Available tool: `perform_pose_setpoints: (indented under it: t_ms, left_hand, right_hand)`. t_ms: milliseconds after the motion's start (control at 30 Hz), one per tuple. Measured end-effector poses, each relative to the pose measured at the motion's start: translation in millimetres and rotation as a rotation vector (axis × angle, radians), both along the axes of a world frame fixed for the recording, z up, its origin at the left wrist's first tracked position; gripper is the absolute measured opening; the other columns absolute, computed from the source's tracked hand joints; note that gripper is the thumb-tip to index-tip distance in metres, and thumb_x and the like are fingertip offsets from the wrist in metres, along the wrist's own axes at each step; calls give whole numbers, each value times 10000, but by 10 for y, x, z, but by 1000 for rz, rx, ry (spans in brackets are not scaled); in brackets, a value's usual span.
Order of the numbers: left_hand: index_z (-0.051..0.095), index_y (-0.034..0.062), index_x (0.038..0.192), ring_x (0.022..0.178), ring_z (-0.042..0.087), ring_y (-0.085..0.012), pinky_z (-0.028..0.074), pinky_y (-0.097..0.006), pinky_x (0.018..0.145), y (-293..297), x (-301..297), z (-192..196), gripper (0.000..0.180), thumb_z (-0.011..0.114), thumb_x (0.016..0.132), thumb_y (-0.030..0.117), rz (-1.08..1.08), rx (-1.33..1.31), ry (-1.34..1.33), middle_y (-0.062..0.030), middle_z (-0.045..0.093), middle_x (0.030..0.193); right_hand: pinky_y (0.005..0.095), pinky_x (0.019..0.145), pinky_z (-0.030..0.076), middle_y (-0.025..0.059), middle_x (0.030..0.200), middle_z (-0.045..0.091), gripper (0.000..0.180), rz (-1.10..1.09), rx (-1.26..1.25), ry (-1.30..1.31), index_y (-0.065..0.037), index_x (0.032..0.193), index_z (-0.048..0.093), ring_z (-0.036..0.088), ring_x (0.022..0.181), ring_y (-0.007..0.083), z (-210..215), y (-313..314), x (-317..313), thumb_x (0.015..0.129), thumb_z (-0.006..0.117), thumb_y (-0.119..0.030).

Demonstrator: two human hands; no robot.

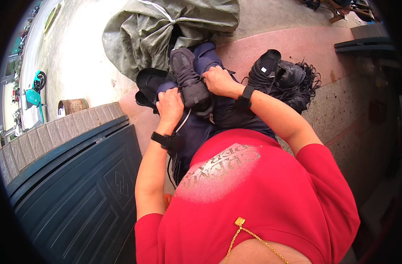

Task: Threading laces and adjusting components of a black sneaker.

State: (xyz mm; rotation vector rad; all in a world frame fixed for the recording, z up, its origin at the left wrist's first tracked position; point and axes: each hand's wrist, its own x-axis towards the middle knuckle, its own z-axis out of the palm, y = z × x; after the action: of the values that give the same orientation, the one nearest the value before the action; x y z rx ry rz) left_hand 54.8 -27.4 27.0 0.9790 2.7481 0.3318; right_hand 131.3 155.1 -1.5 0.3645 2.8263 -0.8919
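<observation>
A black sneaker [190,79] lies across my lap, its toe toward me, over my dark blue trousers [195,130]. Closed at the sneaker's left side is my left hand [170,107], knuckles up. My right hand [220,82] is closed too, in a pinch at its right side. What the fingers of either hand hold is hidden or too thin to make out. More black shoes [152,83] sit just beyond my left hand. A white cord [183,121] hangs below the sneaker.
A grey-green sack [143,42] tied with white string stands ahead. Several black shoes with loose laces [283,79] are heaped at the right on the pink floor. A dark blue panelled door [91,193] closes off the left. Beyond stand a round tub [73,106] and a teal scooter [33,97].
</observation>
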Motion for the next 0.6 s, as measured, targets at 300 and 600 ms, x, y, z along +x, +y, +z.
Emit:
perform_pose_setpoints:
  t_ms: [300,600]
  left_hand:
    - [625,60,825,666,579,-301,457,-404,628,561,-391,316,221,528,793,256,-118,72,58,-103,616,778]
    - [457,-45,1156,414,507,-130,391,-258,362,1212,-538,-10,527,633,675,78,-16,-14,-770,-118,592,686]
  right_hand:
    - [427,759,427,160,881,585,251,-60,-114,117,-87,955,631,518,876,337,-207,61,64,743,512,-149]
    - [402,757,420,148,838,587,192,-98,-314,240,-62,911,607,530,829,327,-130,19,75,737,548,-116]
